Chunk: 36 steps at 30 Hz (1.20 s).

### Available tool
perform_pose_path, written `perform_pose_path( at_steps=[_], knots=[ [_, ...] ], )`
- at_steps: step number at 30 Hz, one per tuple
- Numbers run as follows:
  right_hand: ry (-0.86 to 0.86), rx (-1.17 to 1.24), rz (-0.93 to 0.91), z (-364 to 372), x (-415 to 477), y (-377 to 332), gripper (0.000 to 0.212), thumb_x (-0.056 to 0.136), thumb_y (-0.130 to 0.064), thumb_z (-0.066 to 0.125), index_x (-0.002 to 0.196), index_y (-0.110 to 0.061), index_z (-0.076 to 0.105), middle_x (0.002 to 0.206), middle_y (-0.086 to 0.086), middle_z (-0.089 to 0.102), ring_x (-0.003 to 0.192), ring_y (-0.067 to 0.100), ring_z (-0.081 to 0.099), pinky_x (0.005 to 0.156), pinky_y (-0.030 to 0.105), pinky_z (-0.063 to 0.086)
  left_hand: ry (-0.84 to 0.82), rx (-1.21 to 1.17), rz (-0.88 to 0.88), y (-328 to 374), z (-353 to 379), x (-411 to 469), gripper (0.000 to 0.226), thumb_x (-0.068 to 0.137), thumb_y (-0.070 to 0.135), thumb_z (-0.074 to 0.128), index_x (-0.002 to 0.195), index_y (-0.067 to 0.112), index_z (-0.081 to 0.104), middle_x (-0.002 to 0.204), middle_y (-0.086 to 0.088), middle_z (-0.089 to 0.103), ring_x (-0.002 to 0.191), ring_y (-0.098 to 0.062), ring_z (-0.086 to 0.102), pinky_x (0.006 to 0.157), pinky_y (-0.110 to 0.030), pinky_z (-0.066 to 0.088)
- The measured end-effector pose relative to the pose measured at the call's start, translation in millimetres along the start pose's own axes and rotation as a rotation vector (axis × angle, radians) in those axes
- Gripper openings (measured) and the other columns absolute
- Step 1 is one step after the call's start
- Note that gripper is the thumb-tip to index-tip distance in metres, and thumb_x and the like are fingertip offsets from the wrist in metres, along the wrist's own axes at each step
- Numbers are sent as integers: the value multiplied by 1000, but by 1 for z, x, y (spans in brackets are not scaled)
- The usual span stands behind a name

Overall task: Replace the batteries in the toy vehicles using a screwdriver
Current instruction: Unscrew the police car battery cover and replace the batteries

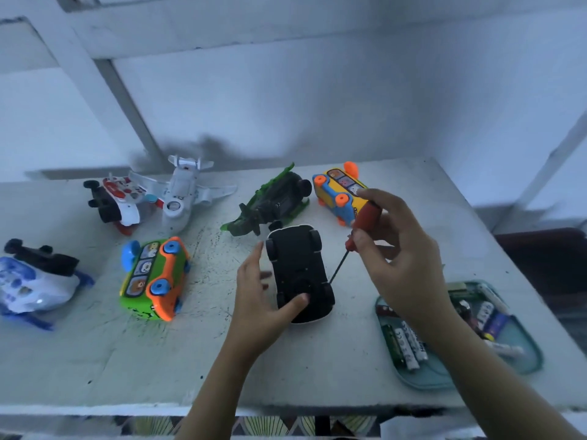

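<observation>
A toy car [297, 265] lies upside down in the middle of the table, black underside and wheels up. My left hand [263, 300] holds it from the left, thumb pressed on the near end and fingers along its left side. My right hand [397, 249] grips the red handle of a screwdriver [359, 230]. The thin shaft slants down-left, with its tip at the car's right side near a wheel.
A teal tray [521, 360] with several batteries [406, 344] sits at the right front. Around the car lie a green bus [155, 277], a yellow bus [336, 192], a green vehicle [270, 201], a white plane [181, 192], a red-white toy [114, 198] and a blue-white toy [35, 281]. Wall behind.
</observation>
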State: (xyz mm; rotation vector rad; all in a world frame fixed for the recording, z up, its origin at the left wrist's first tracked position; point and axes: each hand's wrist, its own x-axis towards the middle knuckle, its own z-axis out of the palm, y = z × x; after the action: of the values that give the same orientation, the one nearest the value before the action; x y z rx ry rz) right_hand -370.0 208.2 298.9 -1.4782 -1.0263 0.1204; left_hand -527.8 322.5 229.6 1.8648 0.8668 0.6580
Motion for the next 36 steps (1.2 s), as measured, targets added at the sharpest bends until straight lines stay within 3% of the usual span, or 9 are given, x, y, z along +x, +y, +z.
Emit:
perform_pose_path(
  at_steps=[3,4,6,9,13,19,25,29,36],
  knots=[
    [32,45,24,5,-2,-1,44,85,3,63,113,-30,51,87,0,65,81,12,69,69,22,58,-79,17,71,-6,0,7,120,50,59,79,139,60,-2,148,34,7,142,6,14,115,-24,20],
    [30,51,25,7,-3,-1,46,84,2,67,110,-33,51,87,-1,64,82,12,68,69,21,57,-110,0,86,-6,1,9,124,50,55,83,140,60,-2,150,34,8,144,2,13,118,-31,21],
    [22,46,11,10,-5,-1,49,81,-1,73,106,-37,53,86,-1,64,83,11,68,70,20,57,-158,-70,93,-5,3,11,129,51,37,89,145,54,2,148,32,23,140,-8,34,112,-41,37],
    [30,26,-31,16,-8,-1,48,81,0,72,108,-35,52,85,3,64,84,11,68,71,18,56,-173,-104,137,-6,3,13,121,55,15,87,146,44,12,130,41,38,123,1,50,93,-19,49],
    [55,21,-116,22,-8,0,43,83,2,69,108,-28,51,85,-1,61,84,16,67,71,17,55,-184,-148,173,-3,2,15,116,58,3,85,147,27,16,139,22,37,122,12,45,87,-6,43],
    [56,5,-183,29,-11,1,40,83,4,68,107,-24,52,91,-5,60,84,17,64,73,14,54,-139,-148,177,-15,4,17,119,58,-2,89,151,25,18,144,12,41,134,-14,45,104,-46,46],
    [76,-1,-199,31,-12,2,41,82,7,68,106,-21,52,92,3,62,85,10,64,72,10,51,-97,-136,189,-20,7,21,119,57,-1,91,150,16,20,144,3,43,133,-18,46,104,-48,45],
    [78,-21,-217,33,-13,4,40,83,6,67,107,-21,52,92,4,62,85,16,64,73,14,53,-90,-141,185,-23,6,22,121,56,3,93,151,15,19,146,2,40,136,-19,42,107,-50,42],
    [-14,-205,-464,34,-19,8,31,84,6,66,108,-9,54,90,5,62,83,12,60,75,25,55,-82,-139,216,-20,5,21,120,55,7,95,150,15,22,145,2,42,136,-13,41,109,-42,42]
  ],
)
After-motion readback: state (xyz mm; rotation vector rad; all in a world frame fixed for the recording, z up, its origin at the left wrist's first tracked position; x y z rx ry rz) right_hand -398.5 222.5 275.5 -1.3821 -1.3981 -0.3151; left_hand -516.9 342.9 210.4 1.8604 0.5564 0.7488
